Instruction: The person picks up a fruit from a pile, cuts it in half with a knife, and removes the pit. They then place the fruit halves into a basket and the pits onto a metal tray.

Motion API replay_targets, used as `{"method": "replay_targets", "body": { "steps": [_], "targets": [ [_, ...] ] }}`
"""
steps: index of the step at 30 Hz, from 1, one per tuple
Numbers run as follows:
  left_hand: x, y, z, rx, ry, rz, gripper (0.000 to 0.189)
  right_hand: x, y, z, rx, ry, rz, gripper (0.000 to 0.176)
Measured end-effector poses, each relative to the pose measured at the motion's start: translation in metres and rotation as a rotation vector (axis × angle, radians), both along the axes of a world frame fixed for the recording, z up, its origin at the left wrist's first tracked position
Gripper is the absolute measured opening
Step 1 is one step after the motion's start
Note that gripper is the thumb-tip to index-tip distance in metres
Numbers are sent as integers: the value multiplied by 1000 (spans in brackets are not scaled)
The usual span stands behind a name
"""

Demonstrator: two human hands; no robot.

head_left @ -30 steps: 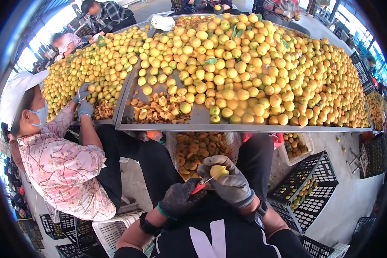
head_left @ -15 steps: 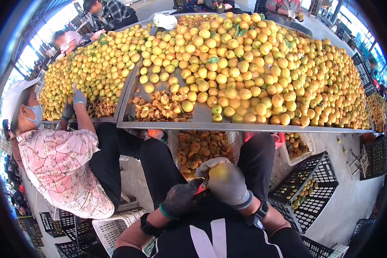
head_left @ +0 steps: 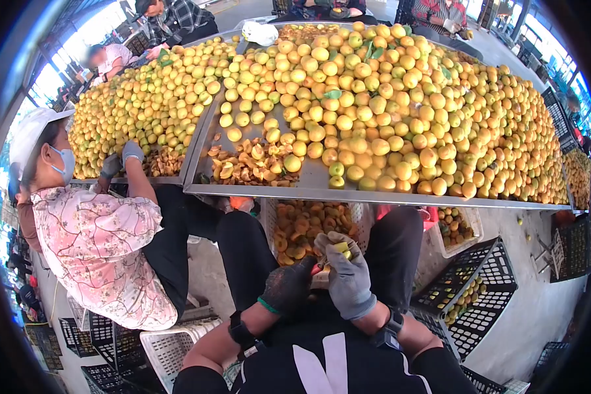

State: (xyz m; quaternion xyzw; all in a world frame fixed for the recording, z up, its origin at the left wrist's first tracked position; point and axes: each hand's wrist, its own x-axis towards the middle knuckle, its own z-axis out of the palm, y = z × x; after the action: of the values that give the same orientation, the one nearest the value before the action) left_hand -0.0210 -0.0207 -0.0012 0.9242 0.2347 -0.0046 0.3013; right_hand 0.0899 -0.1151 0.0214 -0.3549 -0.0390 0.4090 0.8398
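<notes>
My right hand (head_left: 348, 276), in a grey glove, is closed round a small yellow fruit (head_left: 342, 248) held over my lap. My left hand (head_left: 287, 286), in a dark glove, grips a red-handled knife (head_left: 317, 268) whose tip meets the fruit. Just beyond my hands, between my knees, stands a white crate (head_left: 264, 217) of halved fruit. Past it a metal table (head_left: 308, 178) carries a big heap of whole yellow fruit (head_left: 387, 98) and a small pile of pits and scraps (head_left: 249, 164).
A person in a floral shirt (head_left: 95, 253) with a white cap sits at my left, gloved hands at a second tray. Other people work at the far side. Black crates (head_left: 473, 282) lie on the floor at right, white and black ones (head_left: 171, 348) at lower left.
My hands have turned the fruit and lifted it slightly toward the crate; the fruit now shows at my right fingertips. The person at left has lowered a hand to the tray edge.
</notes>
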Motion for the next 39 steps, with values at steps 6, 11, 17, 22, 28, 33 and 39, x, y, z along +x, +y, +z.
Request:
{"method": "replay_targets", "body": {
  "steps": [6, 11, 17, 22, 28, 33, 39],
  "targets": [
    [9, 5, 41, 79, 107, -76, 40, 11, -3, 15, 8, 30, 87, 30],
    [4, -1, 45, -119, -41, -13, 45, 19, -12, 35, -14, -48, 370, 36],
    [0, -7, 4, -425, -100, -30, 44, 15, -8, 20, 91, -309, 335, 38],
    [10, 3, 20, -25, 90, -37, 34, 0, -3, -12, -108, -23, 25, 39],
    [19, 4, -2, 55, 16, 28, 33, 5, 6, -19, -17, 58, -40, 41],
    [24, 2, 8, -120, 74, 97, 40, 21, -1, -19, 139, 45, 118, 48],
    [21, 2, 3, -414, -82, -13, 41, 30, -4, -15, 270, -104, 270, 58]
  ]
}}
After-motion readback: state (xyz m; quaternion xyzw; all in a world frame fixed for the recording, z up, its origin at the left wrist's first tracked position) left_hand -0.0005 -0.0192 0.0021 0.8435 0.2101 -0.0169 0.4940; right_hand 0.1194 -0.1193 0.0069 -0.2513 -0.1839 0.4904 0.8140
